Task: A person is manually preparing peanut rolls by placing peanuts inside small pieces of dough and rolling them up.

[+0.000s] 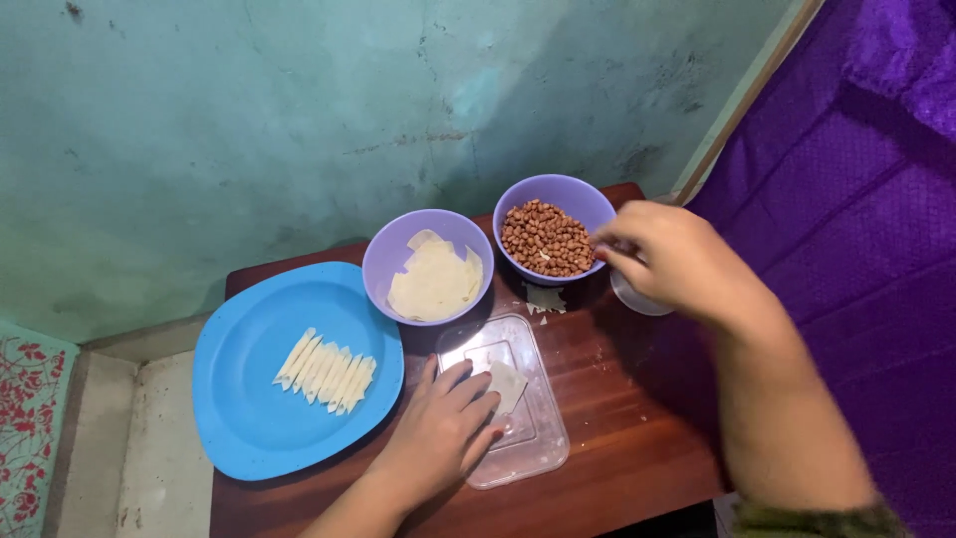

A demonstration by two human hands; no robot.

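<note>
1. The left hand (443, 428) lies flat, fingers spread, pinning a small pale dough wrapper (508, 384) on the clear rectangular plastic lid (533, 438).
2. The right hand (667, 261), fingertips pinched together, hovers at the purple bowl of brown peanuts (553, 234), which is up and right of the wrapper.

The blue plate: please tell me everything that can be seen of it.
The blue plate is large, roundish with soft corners, and looks like smooth plastic with a raised rim. It lies flat on the left part of the wooden table, its left edge reaching past the table's edge. A row of pale rolled wrappers lies on it, right of its middle. Its upper right rim meets the purple bowl of wrapper sheets. Neither hand touches it.
</note>
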